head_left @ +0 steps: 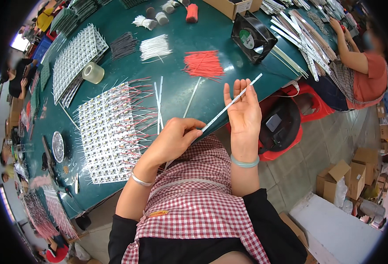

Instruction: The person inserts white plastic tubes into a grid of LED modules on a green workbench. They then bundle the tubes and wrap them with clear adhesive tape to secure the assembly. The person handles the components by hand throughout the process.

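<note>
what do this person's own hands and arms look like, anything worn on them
Both hands are bare, without gloves. The left hand has a thin, silver-coloured bangle at its wrist; the right hand has a thicker, pale green bangle at its wrist. Plain black sleeves cover the upper parts of both arms and end well short of the wrists.

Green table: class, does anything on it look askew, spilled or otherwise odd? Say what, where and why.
The long strips right of the black fan lie crisscrossed at mixed angles, unlike the roughly aligned white wires. By the silver dish, small brownish bits lie loose, perhaps spilled, though too small to identify.
</note>
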Motion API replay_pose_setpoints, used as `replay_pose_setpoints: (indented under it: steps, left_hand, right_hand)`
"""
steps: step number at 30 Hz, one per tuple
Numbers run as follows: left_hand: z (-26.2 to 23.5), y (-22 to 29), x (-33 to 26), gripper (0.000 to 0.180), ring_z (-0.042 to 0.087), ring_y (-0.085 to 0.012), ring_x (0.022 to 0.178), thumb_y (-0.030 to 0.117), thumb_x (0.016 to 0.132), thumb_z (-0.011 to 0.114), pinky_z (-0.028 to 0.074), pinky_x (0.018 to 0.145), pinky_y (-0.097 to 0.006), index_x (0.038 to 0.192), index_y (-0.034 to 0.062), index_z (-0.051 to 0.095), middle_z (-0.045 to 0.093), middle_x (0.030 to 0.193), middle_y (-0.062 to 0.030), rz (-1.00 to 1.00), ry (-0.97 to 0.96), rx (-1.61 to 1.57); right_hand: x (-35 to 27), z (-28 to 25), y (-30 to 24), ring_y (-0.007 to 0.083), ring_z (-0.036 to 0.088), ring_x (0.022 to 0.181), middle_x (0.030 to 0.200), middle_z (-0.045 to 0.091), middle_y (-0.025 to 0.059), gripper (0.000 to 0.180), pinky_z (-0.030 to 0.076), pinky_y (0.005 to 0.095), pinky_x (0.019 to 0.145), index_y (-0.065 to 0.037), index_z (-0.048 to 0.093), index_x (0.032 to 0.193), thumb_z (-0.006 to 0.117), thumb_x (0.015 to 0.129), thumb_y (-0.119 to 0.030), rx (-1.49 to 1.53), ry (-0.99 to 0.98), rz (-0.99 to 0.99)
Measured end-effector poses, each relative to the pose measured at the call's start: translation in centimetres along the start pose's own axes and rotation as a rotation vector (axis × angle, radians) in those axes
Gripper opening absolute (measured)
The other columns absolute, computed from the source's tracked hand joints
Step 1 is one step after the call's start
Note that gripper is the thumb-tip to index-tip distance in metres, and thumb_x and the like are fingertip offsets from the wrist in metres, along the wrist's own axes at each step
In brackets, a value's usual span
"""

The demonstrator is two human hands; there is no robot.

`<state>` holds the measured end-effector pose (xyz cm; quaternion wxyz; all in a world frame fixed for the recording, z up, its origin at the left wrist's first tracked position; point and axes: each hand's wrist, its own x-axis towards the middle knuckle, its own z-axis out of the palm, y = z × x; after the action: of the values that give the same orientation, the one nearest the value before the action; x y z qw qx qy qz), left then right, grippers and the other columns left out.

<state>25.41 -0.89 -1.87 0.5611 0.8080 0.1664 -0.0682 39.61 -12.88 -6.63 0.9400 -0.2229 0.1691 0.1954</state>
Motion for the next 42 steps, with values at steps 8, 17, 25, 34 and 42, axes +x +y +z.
replay_pose_setpoints:
  steps: [8,17,25,34,42]
  left_hand:
    - [-1.1,-1.4,-0.8,0.018,0.063,-0.0160,0.074,0.006,0.086,0.063,0.051,0.069,-0.032,0.100,-0.0046,0.067,0.069,0.082,-0.0140,0.074,0.083,0.089]
    - [-10.2,-3.0,-9.8,0.016,0.047,-0.0035,0.049,0.007,0.086,0.062,0.036,0.043,-0.020,0.095,-0.0048,0.067,0.056,0.061,0.0017,-0.154,0.419,-0.175]
    - [-13.9,-10.5,-16.1,0.012,0.041,-0.0031,0.045,0.008,0.083,0.067,0.026,0.039,-0.019,0.087,-0.0027,0.065,0.051,0.057,0.0023,-0.418,0.632,-0.390]
    - [-12.4,-13.6,-16.6,0.012,0.043,-0.0037,0.046,0.011,0.083,0.068,0.030,0.041,-0.019,0.086,-0.0012,0.067,0.053,0.057,0.0014,-0.420,0.627,-0.459]
    - [-12.1,-14.1,-16.7,0.013,0.043,-0.0035,0.047,0.009,0.084,0.068,0.029,0.040,-0.019,0.089,-0.0033,0.067,0.052,0.057,0.0019,-0.403,0.640,-0.489]
  right_hand:
    - [1.0,-0.4,0.8,0.0197,0.058,0.094,0.098,0.058,0.0075,0.019,0.048,0.0504,0.098,-0.001,0.057,0.109,0.060,0.093,-0.011,0.014,-0.043,0.069]
    - [-3.9,10.9,14.7,0.0168,0.051,0.089,0.091,0.051,0.0068,0.015,0.055,0.0483,0.087,-0.002,0.057,0.107,0.059,0.094,-0.011,-0.106,-0.273,0.408]
    - [-6.2,10.3,30.3,0.0116,0.053,0.056,0.071,0.060,0.0030,0.009,0.044,0.0257,0.051,0.000,0.067,0.091,0.069,0.084,-0.006,-0.792,-0.227,0.405]
    - [-5.6,8.4,30.8,0.0121,0.058,0.059,0.074,0.066,0.0050,0.006,0.046,0.0252,0.049,0.000,0.069,0.082,0.071,0.081,-0.005,-1.138,-0.457,0.297]
    - [-5.2,7.8,31.5,0.0122,0.058,0.058,0.073,0.066,0.0059,0.006,0.046,0.0247,0.050,0.002,0.067,0.083,0.069,0.082,-0.003,-1.091,-0.473,0.254]
